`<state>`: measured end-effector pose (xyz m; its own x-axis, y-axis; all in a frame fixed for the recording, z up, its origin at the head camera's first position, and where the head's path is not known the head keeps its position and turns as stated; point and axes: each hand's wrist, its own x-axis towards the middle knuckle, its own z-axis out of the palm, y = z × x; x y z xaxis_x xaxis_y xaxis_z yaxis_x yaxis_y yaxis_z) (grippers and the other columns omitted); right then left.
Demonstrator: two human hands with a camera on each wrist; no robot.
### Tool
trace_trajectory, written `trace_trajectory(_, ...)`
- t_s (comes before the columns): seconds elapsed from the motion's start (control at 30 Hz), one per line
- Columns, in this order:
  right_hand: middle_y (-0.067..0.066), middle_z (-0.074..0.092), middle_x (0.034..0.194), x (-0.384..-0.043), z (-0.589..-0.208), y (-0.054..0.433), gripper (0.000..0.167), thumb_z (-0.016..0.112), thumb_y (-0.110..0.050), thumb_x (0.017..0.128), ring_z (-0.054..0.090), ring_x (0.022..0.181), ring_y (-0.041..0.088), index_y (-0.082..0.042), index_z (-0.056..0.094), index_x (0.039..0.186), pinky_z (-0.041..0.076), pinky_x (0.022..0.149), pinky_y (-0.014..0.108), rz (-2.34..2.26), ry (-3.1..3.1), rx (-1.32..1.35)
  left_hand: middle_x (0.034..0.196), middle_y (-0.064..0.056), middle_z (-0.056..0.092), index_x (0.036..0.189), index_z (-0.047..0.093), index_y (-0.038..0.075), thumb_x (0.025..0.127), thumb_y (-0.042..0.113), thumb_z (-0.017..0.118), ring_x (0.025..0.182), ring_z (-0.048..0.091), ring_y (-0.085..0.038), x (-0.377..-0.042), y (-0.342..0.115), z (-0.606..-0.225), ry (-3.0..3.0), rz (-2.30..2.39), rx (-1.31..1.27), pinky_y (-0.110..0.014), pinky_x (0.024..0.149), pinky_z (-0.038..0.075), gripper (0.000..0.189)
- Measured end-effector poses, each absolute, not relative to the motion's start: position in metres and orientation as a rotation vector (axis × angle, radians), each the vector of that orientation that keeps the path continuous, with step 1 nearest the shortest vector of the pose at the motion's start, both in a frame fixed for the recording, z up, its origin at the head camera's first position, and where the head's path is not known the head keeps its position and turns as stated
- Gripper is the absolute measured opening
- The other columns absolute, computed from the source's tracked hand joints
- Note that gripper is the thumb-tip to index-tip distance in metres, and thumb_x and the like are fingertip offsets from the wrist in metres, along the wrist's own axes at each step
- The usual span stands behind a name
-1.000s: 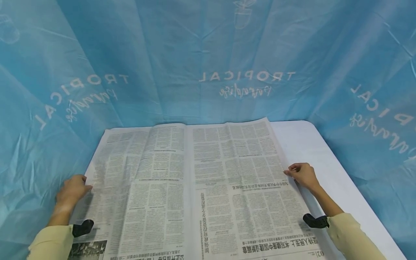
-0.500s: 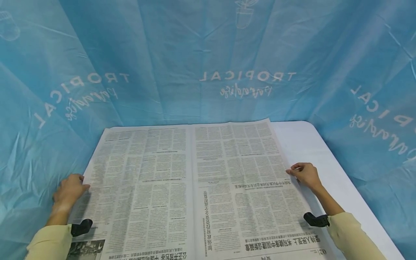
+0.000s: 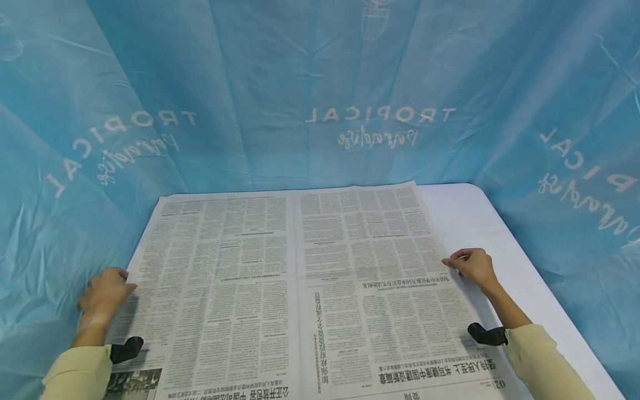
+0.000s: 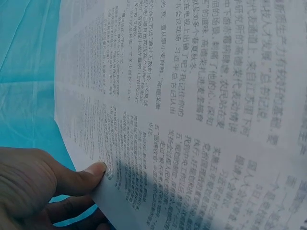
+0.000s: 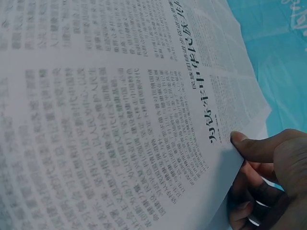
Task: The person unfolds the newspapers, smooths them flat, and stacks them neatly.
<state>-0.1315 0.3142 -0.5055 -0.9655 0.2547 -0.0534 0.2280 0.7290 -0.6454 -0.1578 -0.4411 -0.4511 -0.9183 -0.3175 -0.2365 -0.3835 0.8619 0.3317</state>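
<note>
A wide newspaper sheet (image 3: 250, 289) lies spread over the table, its print upside down in the head view and a pale fold strip running down its middle. At its left edge, my left hand (image 3: 106, 294) pinches the paper; in the left wrist view the thumb (image 4: 93, 173) presses on top while the other fingers go under the edge. On the opposite side my right hand (image 3: 472, 266) pinches the right edge. The right wrist view has that thumb (image 5: 242, 142) on the printed face, with curled fingers beneath.
White tabletop (image 3: 460, 216) shows along the right of the paper. Blue curtains (image 3: 320, 150) with mirrored lettering hang close behind the table and on both sides. A black wrist camera (image 3: 127, 350) sits on the left wrist, another (image 3: 485, 336) on the right.
The raised wrinkle in the newspaper's left half has flattened, and its far edge is straighter. My left hand has moved slightly left, my right hand slightly right, both still holding the edges.
</note>
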Motion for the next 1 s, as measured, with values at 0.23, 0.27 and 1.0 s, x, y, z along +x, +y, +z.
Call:
trace_trajectory(0.23, 0.006, 0.060, 0.063, -0.132, -0.502, 0.312, 0.027, 0.072, -0.018, 0.086, 0.050, 0.056, 0.017, 0.009, 0.067, 0.084, 0.040, 0.048, 0.029, 1.021, -2.896, -0.431, 0.111, -0.041, 0.051, 0.116, 0.051, -0.014, 0.088, 0.009, 0.064, 0.083, 0.055, -0.051, -0.155, -0.442, -0.457, 2.915, 0.571, -0.563, -0.062, 0.069, 0.038, 0.039)
trace_trajectory(0.27, 0.007, 0.060, 0.063, -0.132, -0.502, 0.311, 0.027, 0.072, -0.018, 0.086, 0.050, 0.057, 0.017, 0.008, 0.066, 0.083, 0.040, 0.048, 0.029, 1.015, -2.898, -0.437, 0.110, -0.041, 0.051, 0.117, 0.051, -0.014, 0.088, 0.009, 0.064, 0.083, 0.055, -0.051, -0.154, -0.442, -0.458, 2.922, 0.572, -0.557, -0.062, 0.068, 0.038, 0.039)
trace_trajectory(1.0, 0.011, 0.063, 0.070, -0.127, -0.511, 0.303, 0.028, 0.071, -0.024, 0.087, 0.055, 0.062, 0.021, 0.002, 0.066, 0.079, 0.037, 0.049, 0.030, 0.847, -2.883, -0.560, 0.091, -0.035, 0.060, 0.093, 0.061, -0.010, 0.090, 0.002, 0.054, 0.074, 0.058, -0.048, -0.153, -0.437, -0.464, 3.071, 0.522, -0.472, -0.053, 0.056, 0.039, 0.014)
